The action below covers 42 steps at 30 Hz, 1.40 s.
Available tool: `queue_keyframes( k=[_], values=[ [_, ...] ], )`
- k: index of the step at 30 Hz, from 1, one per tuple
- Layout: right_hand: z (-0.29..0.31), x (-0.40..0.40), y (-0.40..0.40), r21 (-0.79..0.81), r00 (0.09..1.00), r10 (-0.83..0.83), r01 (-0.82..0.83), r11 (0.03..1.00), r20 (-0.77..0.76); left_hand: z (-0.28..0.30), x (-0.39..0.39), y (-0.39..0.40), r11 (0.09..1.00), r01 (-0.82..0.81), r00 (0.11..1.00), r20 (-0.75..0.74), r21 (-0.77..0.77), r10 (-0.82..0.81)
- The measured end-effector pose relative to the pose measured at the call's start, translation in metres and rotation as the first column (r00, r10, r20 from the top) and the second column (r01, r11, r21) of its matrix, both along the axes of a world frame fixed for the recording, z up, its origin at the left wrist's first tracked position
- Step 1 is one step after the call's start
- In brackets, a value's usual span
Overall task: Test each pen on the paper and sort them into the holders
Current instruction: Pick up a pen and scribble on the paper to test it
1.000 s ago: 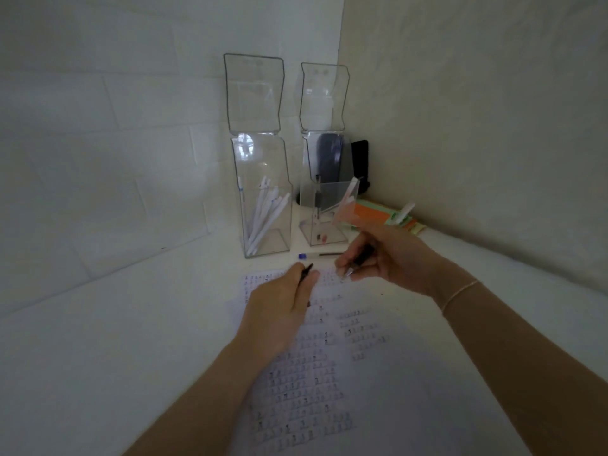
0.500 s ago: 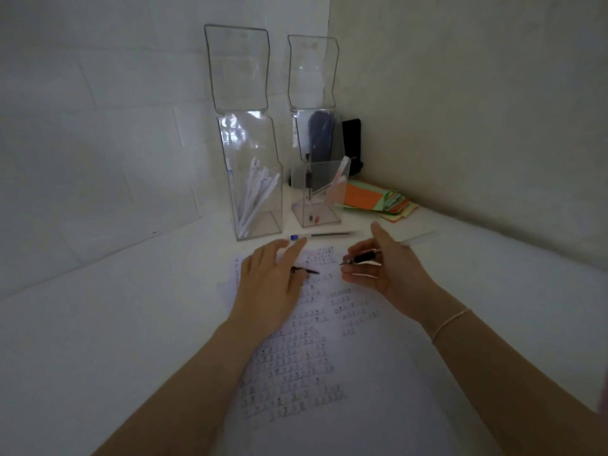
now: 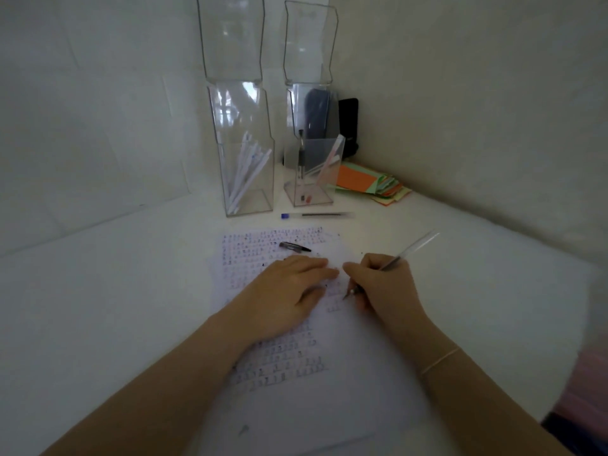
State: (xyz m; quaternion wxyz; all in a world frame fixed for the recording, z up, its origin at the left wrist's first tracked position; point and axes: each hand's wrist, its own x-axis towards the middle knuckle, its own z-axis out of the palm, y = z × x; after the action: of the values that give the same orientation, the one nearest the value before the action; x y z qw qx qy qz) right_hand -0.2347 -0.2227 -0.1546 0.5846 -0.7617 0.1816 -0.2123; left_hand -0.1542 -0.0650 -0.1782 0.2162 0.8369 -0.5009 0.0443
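Change since half a second ago: my right hand (image 3: 383, 284) has turned the clear-barrelled pen with the dark grip (image 3: 391, 264) from lying level between my fingers into a writing hold, tip down; my left hand (image 3: 289, 291) has let go of the small black pen cap (image 3: 295, 247) and slid back toward me.

Right hand: fingers curled round the pen's grip, its tip just below them at the white sheet covered in small test marks (image 3: 283, 324); whether it touches I cannot tell.

Left hand: fingers straight, flat on the sheet, holding nothing.

Black cap: on the sheet just beyond my left fingertips.

Blue-capped clear pen (image 3: 316, 215): on the white table (image 3: 115, 291), well beyond both hands, before the holders.

Tall clear acrylic holder with white pens (image 3: 246, 172): far side, leftward.

Shorter clear acrylic holder with a few pens (image 3: 309, 179): just right of it.

Stack of orange and green paper slips (image 3: 368, 182): beyond my right hand, by the wall.

Judgement: uncapping looks done; test stroke next, then sorting.
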Motion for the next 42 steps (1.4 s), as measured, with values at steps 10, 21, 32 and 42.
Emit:
queue_keyframes(
  k=[10, 21, 32, 42],
  values=[
    [-0.007, 0.000, 0.006, -0.187, 0.997, -0.080, 0.081, 0.979, 0.016, -0.002, 0.000, -0.001, 0.999, -0.013, 0.999, 0.039, 0.036, 0.011],
    [-0.006, 0.000, 0.009, -0.204, 0.992, -0.128, 0.127, 0.971, 0.010, -0.002, 0.001, -0.001, 1.000, -0.007, 0.999, 0.040, 0.030, 0.006],
    [-0.002, -0.002, 0.011, -0.224, 0.993, -0.114, 0.108, 0.969, -0.013, -0.001, 0.000, -0.001, 1.000, -0.009, 0.999, 0.044, 0.029, 0.007],
    [-0.003, -0.003, 0.010, -0.225, 0.995, -0.099, 0.094, 0.970, -0.015, 0.000, 0.000, -0.001, 0.999, -0.003, 1.000, 0.032, 0.038, 0.002]
  ],
)
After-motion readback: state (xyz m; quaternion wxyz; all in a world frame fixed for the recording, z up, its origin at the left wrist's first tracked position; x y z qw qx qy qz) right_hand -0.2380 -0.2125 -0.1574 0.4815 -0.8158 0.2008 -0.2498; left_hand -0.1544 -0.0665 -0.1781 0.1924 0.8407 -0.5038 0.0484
